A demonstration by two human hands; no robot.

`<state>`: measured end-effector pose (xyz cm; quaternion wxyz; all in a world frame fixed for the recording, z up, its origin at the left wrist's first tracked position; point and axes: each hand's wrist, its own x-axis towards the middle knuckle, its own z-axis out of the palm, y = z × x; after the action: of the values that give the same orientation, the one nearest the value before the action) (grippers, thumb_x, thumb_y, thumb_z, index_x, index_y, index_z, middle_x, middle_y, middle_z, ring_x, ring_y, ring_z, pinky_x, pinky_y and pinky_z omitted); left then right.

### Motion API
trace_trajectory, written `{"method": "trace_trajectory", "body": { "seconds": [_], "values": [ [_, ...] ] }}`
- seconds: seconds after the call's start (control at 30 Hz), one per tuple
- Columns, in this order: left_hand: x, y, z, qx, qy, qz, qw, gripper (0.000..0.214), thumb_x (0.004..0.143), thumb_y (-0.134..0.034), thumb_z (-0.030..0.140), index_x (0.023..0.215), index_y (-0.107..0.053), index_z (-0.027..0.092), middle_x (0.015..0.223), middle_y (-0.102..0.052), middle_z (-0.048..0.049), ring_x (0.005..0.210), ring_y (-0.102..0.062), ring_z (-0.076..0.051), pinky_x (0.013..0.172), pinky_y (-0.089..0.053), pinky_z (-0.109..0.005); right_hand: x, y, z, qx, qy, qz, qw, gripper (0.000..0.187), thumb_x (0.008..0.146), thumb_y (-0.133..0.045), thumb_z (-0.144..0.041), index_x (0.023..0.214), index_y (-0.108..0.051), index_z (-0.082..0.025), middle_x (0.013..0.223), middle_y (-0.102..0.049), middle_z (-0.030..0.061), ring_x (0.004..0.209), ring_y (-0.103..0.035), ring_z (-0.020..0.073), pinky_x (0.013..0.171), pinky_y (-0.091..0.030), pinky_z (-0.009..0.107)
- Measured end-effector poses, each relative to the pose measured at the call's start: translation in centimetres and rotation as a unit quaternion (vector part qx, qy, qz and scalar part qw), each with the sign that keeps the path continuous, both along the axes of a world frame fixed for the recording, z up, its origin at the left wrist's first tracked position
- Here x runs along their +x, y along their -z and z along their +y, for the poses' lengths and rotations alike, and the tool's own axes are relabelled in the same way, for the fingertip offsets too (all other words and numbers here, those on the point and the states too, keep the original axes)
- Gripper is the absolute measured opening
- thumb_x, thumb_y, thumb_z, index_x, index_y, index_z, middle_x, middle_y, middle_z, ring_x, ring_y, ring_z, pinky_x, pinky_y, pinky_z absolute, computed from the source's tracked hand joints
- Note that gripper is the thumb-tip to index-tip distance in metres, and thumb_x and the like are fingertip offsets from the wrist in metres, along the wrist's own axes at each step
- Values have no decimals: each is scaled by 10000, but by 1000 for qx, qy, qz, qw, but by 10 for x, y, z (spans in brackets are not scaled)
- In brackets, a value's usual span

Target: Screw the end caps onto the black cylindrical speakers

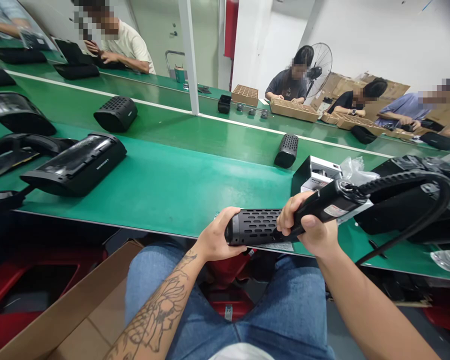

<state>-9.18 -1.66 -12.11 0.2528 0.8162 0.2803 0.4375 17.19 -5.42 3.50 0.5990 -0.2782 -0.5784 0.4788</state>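
A black housing with slotted vents (258, 222) lies at the front edge of the green bench top (180, 182). My left hand (216, 239) grips its left end, thumb on top and fingers below. In my right hand (318, 236) is a black corded electric screwdriver (332, 201), held aslant with its rear end up to the right. The tool's front end points down at the right part of the housing. My fingers hide its tip, so I cannot tell whether it touches a screw. A thick black cable loops from the tool's rear.
Black housings (75, 165) stand on the left of the bench; others (287, 150) sit on the green conveyor behind. At right are an open box (317, 172), plastic bags and more black housings. A cardboard box (78, 305) stands by my left leg. Several co-workers sit across the line.
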Motion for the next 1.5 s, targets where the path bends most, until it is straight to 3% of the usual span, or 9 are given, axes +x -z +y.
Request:
{"method": "trace_trajectory", "body": {
  "seconds": [0.33,0.4,0.5,0.6,0.87,1.1,1.27,1.37,1.5],
  "values": [
    [0,6,0,35,-9,20,999,1158,840,-985,346,1797,-334,288,1662,-619,-207,1560,-671,-428,1314,-606,-609,17,-24,-2,19,66,10,998,444,928,-982,-649,1017,-803,-252,678,-713,-13,497,-673,213,535,-642,395],
    [0,6,0,39,-12,26,999,1178,834,-984,332,1805,-319,290,1673,-612,-208,1574,-661,-432,1323,-600,-609,37,-33,9,66,161,18,985,467,936,-957,-671,1029,-797,-242,663,-698,-26,482,-646,205,515,-633,387],
    [-1,7,0,43,-12,27,999,1184,833,-983,322,1811,-316,291,1668,-619,-208,1562,-672,-433,1303,-618,-602,75,-38,35,125,367,-19,921,295,992,-939,-478,973,-794,-222,665,-704,-14,530,-673,206,557,-620,362],
    [-1,8,0,42,-13,24,999,1191,833,-981,313,1819,-314,290,1683,-614,-216,1575,-666,-445,1296,-624,-610,111,-29,58,134,448,-54,882,183,1013,-940,-307,901,-809,-244,683,-743,10,587,-706,211,630,-613,356],
    [-3,13,0,45,-22,36,998,1208,828,-985,325,1822,-300,267,1675,-617,-237,1571,-668,-469,1302,-611,-635,137,7,59,93,421,-57,900,247,1066,-902,-339,870,-778,-256,687,-739,13,562,-667,206,612,-609,372],
    [0,11,0,42,-21,27,999,1172,840,-975,348,1808,-319,259,1669,-617,-234,1554,-682,-457,1273,-638,-615,88,-38,21,84,439,-8,895,129,978,-909,-322,915,-823,-248,662,-689,8,513,-651,236,524,-593,405],
    [1,10,-1,32,-21,30,999,1171,831,-987,373,1793,-325,270,1656,-621,-219,1551,-680,-445,1290,-626,-621,15,-63,-21,37,195,39,979,441,853,-1040,-654,1013,-848,-291,639,-688,-3,478,-626,221,500,-606,414],
    [2,10,-1,29,-18,23,999,1170,836,-986,378,1794,-324,272,1675,-612,-219,1565,-671,-447,1299,-618,-634,-28,-50,-27,40,91,55,994,448,925,-994,-672,1066,-815,-286,661,-709,-24,458,-632,193,517,-616,387],
    [2,12,-1,10,-16,21,1000,1193,818,-1008,409,1796,-338,278,1688,-608,-213,1569,-667,-448,1278,-633,-632,-63,-27,-15,29,38,35,998,439,966,-975,-632,1102,-773,-268,703,-734,-18,498,-684,204,522,-616,381]
  ]
}}
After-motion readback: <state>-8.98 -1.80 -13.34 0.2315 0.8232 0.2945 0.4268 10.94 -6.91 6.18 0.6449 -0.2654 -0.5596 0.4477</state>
